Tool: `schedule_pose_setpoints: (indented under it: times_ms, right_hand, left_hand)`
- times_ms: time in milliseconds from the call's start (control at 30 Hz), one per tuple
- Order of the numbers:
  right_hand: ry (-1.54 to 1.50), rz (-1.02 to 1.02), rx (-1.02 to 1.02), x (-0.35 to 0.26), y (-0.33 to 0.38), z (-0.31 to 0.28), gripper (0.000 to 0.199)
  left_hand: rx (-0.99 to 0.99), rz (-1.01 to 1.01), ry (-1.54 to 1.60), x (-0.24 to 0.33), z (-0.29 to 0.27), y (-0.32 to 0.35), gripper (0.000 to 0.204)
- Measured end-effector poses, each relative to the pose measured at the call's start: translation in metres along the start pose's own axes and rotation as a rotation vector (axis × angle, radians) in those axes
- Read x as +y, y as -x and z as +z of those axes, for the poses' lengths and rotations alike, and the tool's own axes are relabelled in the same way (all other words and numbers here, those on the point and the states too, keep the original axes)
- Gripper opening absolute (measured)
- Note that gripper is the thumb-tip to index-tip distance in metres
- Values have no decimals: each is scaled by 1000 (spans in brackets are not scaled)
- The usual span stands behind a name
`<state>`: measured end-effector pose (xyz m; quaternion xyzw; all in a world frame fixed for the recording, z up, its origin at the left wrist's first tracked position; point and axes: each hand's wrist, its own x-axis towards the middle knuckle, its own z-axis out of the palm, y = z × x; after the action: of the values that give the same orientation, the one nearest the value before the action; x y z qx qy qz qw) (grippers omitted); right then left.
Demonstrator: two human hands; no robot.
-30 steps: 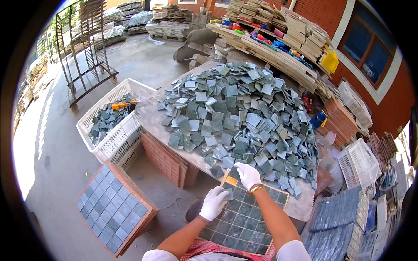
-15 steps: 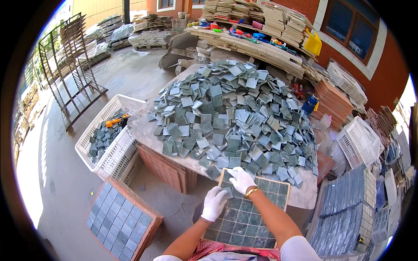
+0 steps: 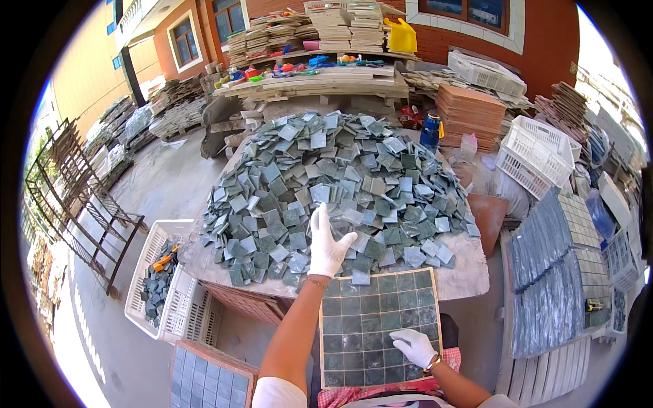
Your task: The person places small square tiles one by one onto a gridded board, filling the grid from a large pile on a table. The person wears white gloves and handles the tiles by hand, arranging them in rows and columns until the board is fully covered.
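Nearest us, a pink checked cloth [image 3: 451,357] showed beside and below the wooden-edged tray [image 3: 437,309], which held rows of square dark green tiles [image 3: 371,323]. Our right hand [image 3: 413,347] was over the tray's near right part, its fingers loosely extended toward the left; we could not tell whether they pressed on the tiles or pinched anything. At the near left stood a stack of tiled sheets [image 3: 207,381].

One loose pale tile [image 3: 360,277] lay at the tray's far edge. Our left hand [image 3: 328,245] was held out past that edge, fingers straight and pointing far, thumb spread to the right, no tile visibly gripped. The heap of loose tiles [image 3: 401,170] lay on the worktop [image 3: 462,270], ahead of those fingers and to both sides. The left hand was much nearer it than the right; the square pieces had no long axis. We could not tell whether the fingertips touched them.

Left of the worktop stood a white crate [image 3: 180,306]; beyond the heap, at the far right, a blue flask [image 3: 430,131].
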<state>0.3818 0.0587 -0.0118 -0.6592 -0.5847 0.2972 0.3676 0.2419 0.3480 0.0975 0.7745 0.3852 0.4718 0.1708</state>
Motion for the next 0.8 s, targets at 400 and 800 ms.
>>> schedule_pose_setpoints:
  times_ms: [400, 800]
  right_hand:
    - [340, -119, 81, -33, -132, 2, 62]
    - [433, -127, 147, -6, -233, -31, 61]
  left_hand:
    - [-312, 15, -426, -50, 12, 143, 44]
    - [-535, 52, -509, -52, 2, 149, 68]
